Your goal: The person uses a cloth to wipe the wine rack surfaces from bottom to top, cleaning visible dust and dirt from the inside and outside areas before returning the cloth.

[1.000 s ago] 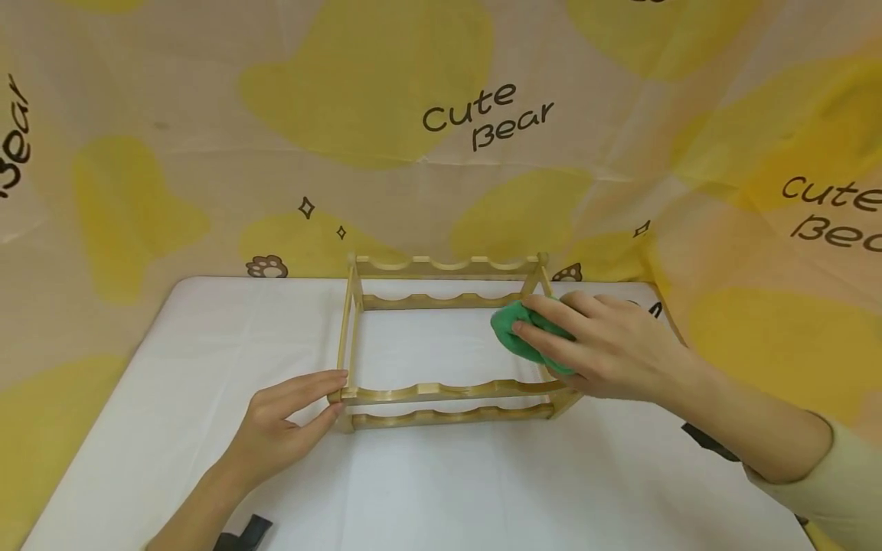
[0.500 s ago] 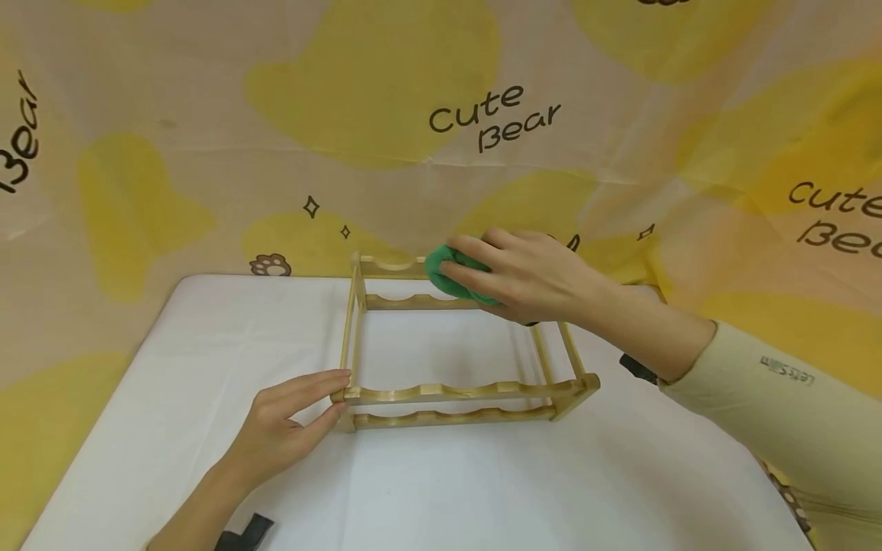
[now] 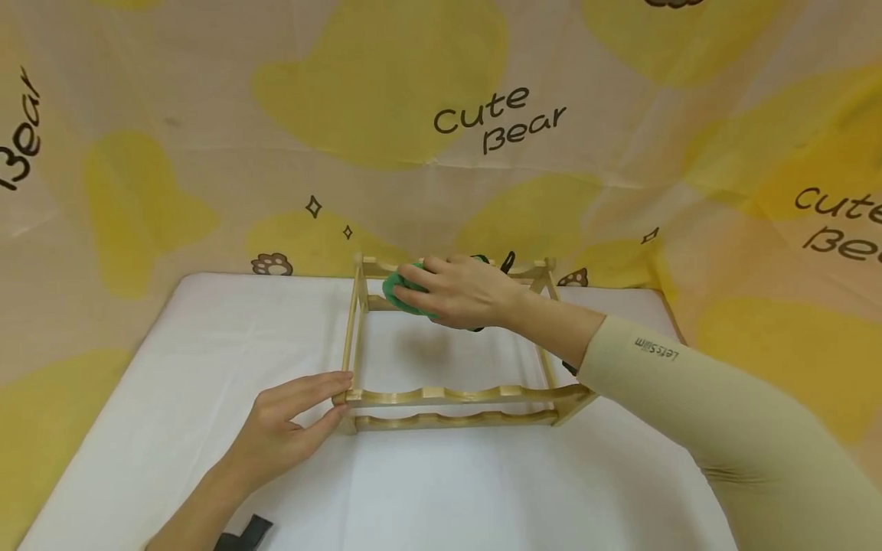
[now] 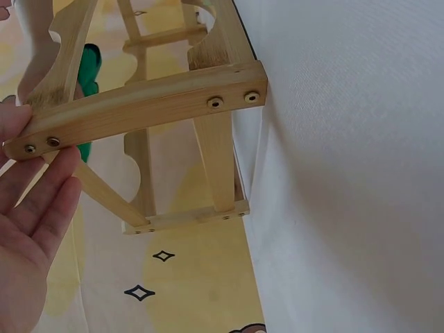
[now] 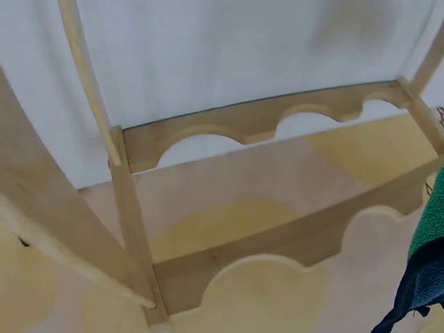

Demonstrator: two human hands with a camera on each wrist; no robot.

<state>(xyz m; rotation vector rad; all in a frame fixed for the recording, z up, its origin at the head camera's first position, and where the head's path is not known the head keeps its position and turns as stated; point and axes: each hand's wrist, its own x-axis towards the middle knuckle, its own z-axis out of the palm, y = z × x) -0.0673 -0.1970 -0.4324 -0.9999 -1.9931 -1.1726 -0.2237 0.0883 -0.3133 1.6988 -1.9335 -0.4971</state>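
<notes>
A pale wooden wine rack (image 3: 475,396) with scalloped rails stands on the white table. At its front left corner my left hand (image 3: 292,417) pinches the end of the frame between thumb and fingers; the left wrist view shows this hand (image 4: 31,215) on the end bar (image 4: 152,104) with its screws. My right hand (image 3: 462,291) holds a bunched green cloth (image 3: 400,295) at the far top rail, towards its left end. Part of that rail is hidden behind the hand. A dark-edged corner of the cloth (image 5: 431,215) shows in the right wrist view.
The white table (image 3: 227,337) reaches back to a hanging pink and yellow printed fabric (image 3: 386,168), close behind the rack. More of this fabric hangs at the right side. A black strap-like piece (image 3: 244,534) shows beside the left forearm.
My right hand, with the green cloth, has gone from the rack's right side to the far rail and then left along it. My left hand keeps its grip on the front left corner.
</notes>
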